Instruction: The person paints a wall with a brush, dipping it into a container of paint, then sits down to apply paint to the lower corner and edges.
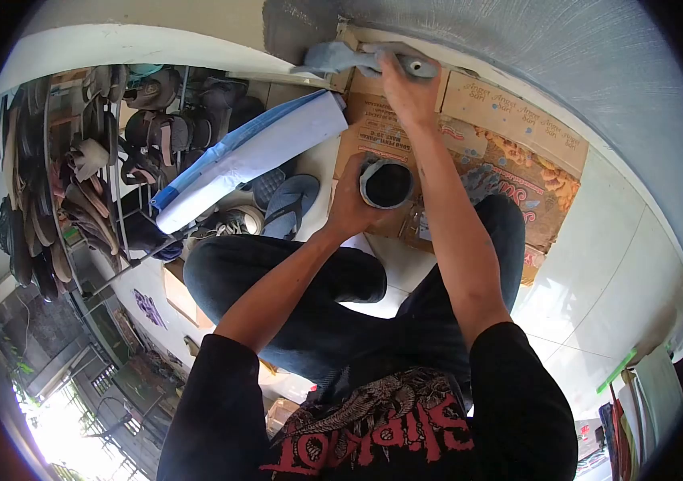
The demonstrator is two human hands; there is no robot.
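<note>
1. While the wearer is sitting cross-legged on the tiled floor (590, 264), both bare hands are working in front of the body, each occupied.
2. Right hand (409, 100): is reaching up at the far side; its fingers are closing around a grey-smeared paintbrush (330, 58) near the handle end, where a round hole is showing.
3. Brush head is pointing leftward, near the foot of the grey wall (517, 40); cannot tell whether the bristles are touching it. A darker grey patch (297, 28) is showing just beyond.
4. Left hand (349, 196): is gripping an upright, open-topped cylindrical container (366, 189) from its left side, fingers wrapping its wall; some are hidden. Rim is carrying grey smears; interior is reading dark, contents not discernible.
5. Container is sitting nearer the body than the brush, beside the right forearm.
6. Flattened printed cardboard (509, 160) is covering the floor along the wall.
7. To the left, a blue-and-white roll (253, 160) is lying diagonally; a flip-flop (289, 204) and a sneaker (241, 220) are resting beside it.
8. Farther left, a rack (134, 265) is holding many sandals and shoes.
</note>
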